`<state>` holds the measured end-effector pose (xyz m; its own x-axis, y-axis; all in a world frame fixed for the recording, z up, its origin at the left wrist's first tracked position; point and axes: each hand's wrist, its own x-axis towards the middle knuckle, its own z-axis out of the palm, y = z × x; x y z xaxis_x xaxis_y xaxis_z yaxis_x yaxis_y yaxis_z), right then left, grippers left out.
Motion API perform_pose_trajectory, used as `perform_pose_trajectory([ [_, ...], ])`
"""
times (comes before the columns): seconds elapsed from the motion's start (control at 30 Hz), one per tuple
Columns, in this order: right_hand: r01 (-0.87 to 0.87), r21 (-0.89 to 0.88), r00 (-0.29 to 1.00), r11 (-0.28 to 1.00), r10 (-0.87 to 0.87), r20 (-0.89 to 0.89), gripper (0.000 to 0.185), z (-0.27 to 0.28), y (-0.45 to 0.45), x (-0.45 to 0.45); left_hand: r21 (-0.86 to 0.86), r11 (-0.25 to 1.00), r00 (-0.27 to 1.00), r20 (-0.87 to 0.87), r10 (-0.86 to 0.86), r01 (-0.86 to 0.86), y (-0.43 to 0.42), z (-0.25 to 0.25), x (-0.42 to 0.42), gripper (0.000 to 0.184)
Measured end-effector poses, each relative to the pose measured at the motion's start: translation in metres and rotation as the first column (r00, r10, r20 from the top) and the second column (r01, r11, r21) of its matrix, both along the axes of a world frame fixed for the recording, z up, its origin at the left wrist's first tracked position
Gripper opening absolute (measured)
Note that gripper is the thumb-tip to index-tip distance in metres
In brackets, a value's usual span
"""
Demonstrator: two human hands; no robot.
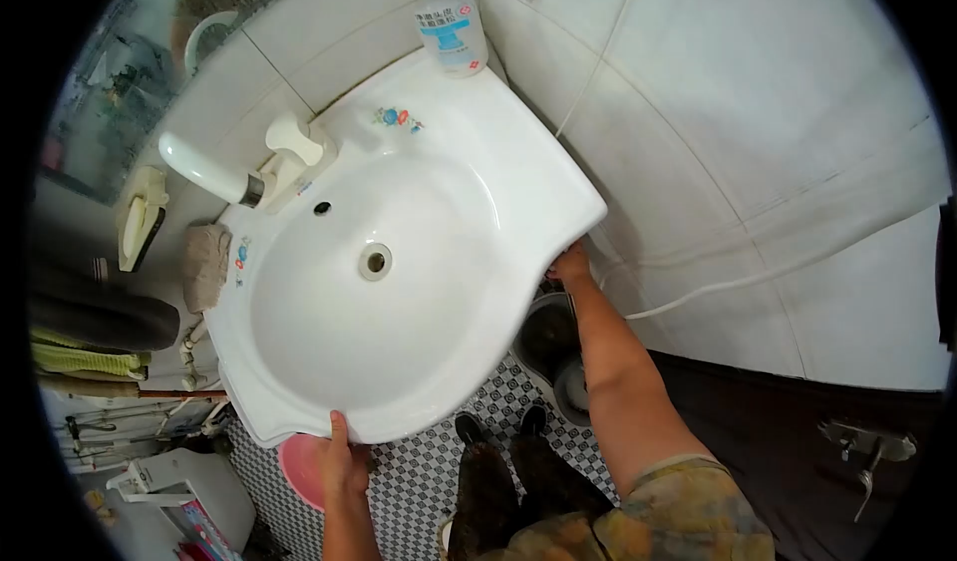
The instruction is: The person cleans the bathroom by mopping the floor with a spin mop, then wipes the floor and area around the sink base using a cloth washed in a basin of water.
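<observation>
A white sink (429, 292) with painted flowers fills the middle of the view, its basin holding nothing but the drain. My left hand (344, 456) grips the sink's front rim at the lower left, thumb on top and the other fingers hidden beneath. At the right side my right hand (570, 264) is at the underside of the rim, its fingers mostly hidden. A white faucet (214, 172) stands at the back left. On the back corner is a clear pump bottle (454, 37), and a grey-brown cloth (207, 267) hangs at the left edge.
Below the sink are a pink basin (304, 469) and a dark bucket (548, 337) on the patterned floor (409, 481). Towels (95, 357) hang at the left above a white plastic unit (189, 481). A white hose (718, 284) runs along the right wall.
</observation>
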<state>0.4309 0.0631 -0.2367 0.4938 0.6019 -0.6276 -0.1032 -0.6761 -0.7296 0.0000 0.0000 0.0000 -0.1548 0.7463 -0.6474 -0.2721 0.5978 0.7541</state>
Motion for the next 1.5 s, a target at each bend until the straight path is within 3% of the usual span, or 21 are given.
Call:
perform_pose_trajectory([
  [0.1,-0.062,0.025,0.997,0.998,0.061,0.037,0.075,-0.026,0.014,0.003,-0.075,0.997,0.997,-0.073,0.022,-0.027,0.003,0.000,-0.003,0.046],
  [0.13,-0.177,0.047,0.982,0.983,0.173,0.072,0.072,-0.040,0.013,0.018,-0.086,0.996,0.998,-0.064,0.009,-0.015,0.002,-0.001,0.002,0.045],
  [0.23,-0.101,0.105,0.991,0.989,0.090,0.102,0.062,-0.084,0.020,0.015,-0.078,0.997,0.997,-0.083,-0.007,0.000,0.003,0.006,0.001,0.045],
  [0.33,-0.386,0.149,0.886,0.910,0.321,0.335,0.060,-0.110,0.032,0.032,-0.061,0.998,0.995,-0.098,-0.004,-0.002,0.003,0.006,0.007,0.045],
  [0.4,-0.218,0.387,0.950,0.896,0.104,0.293,0.055,-0.120,0.032,0.031,-0.076,0.997,0.992,-0.124,-0.006,-0.004,0.002,0.005,0.004,0.045],
  [0.43,-0.158,0.459,0.963,0.874,0.034,0.266,0.054,-0.114,0.030,0.027,-0.083,0.996,0.994,-0.106,-0.024,0.015,0.001,0.002,0.000,0.045],
  [0.47,0.000,0.413,0.990,0.911,-0.059,0.131,0.049,-0.107,0.030,0.024,-0.089,0.995,0.995,-0.090,-0.043,0.035,0.000,0.000,-0.002,0.045],
  [0.57,0.045,0.157,0.977,0.987,-0.076,0.201,0.037,-0.066,0.024,0.015,-0.035,0.997,0.987,-0.148,-0.070,0.065,-0.001,0.008,0.007,0.044],
  [0.6,0.086,0.198,0.985,0.976,-0.114,0.133,0.036,-0.078,0.023,0.017,-0.041,0.997,0.987,-0.146,-0.073,0.068,-0.001,0.005,0.004,0.044],
  [0.63,-0.092,0.094,0.923,0.991,0.049,0.382,0.034,-0.035,0.013,0.009,-0.045,0.995,0.986,-0.138,-0.096,0.091,0.000,0.001,0.000,0.043],
  [0.67,-0.211,-0.052,0.774,0.976,0.199,0.601,0.032,0.012,0.004,-0.001,-0.047,0.992,0.984,-0.129,-0.119,0.114,0.000,-0.001,-0.002,0.042],
  [0.7,-0.210,-0.055,0.768,0.976,0.199,0.608,0.032,0.020,-0.001,-0.002,-0.048,0.992,0.986,-0.119,-0.120,0.115,-0.001,0.002,0.001,0.042],
  [0.77,-0.155,-0.062,0.893,0.986,0.167,0.419,0.031,0.036,-0.009,0.000,-0.051,0.994,0.986,-0.131,-0.106,0.100,-0.001,0.011,0.009,0.044],
  [0.9,-0.092,0.013,0.905,0.996,0.078,0.418,0.029,0.067,-0.030,-0.005,-0.065,0.994,0.990,-0.107,-0.095,0.089,0.001,0.004,0.001,0.045],
  [1.0,-0.119,0.079,0.857,0.990,0.062,0.512,0.025,0.077,-0.046,-0.005,-0.097,0.992,0.989,-0.112,-0.094,0.084,0.003,0.002,-0.003,0.049],
  [1.07,-0.013,0.131,0.948,0.991,-0.029,0.316,0.026,0.108,-0.057,-0.013,-0.137,0.984,0.978,-0.158,-0.137,0.116,0.003,0.004,-0.005,0.051],
  [1.1,-0.012,0.137,0.944,0.991,-0.034,0.330,0.026,0.114,-0.062,-0.014,-0.129,0.984,0.980,-0.145,-0.138,0.120,0.003,0.004,-0.006,0.051],
  [1.3,0.067,0.117,0.951,0.991,-0.099,0.292,0.031,0.139,-0.093,-0.017,-0.151,0.970,0.970,-0.126,-0.209,0.189,0.007,-0.013,-0.014,0.062],
  [1.4,0.089,0.090,0.961,0.992,-0.109,0.254,0.033,0.141,-0.112,-0.021,-0.169,0.974,0.960,-0.209,-0.185,0.151,0.005,-0.015,-0.021,0.066],
  [1.5,0.170,-0.006,0.956,0.985,-0.164,0.245,0.038,0.175,-0.123,-0.026,-0.201,0.972,0.973,-0.166,-0.158,0.123,0.014,-0.024,-0.021,0.067],
])
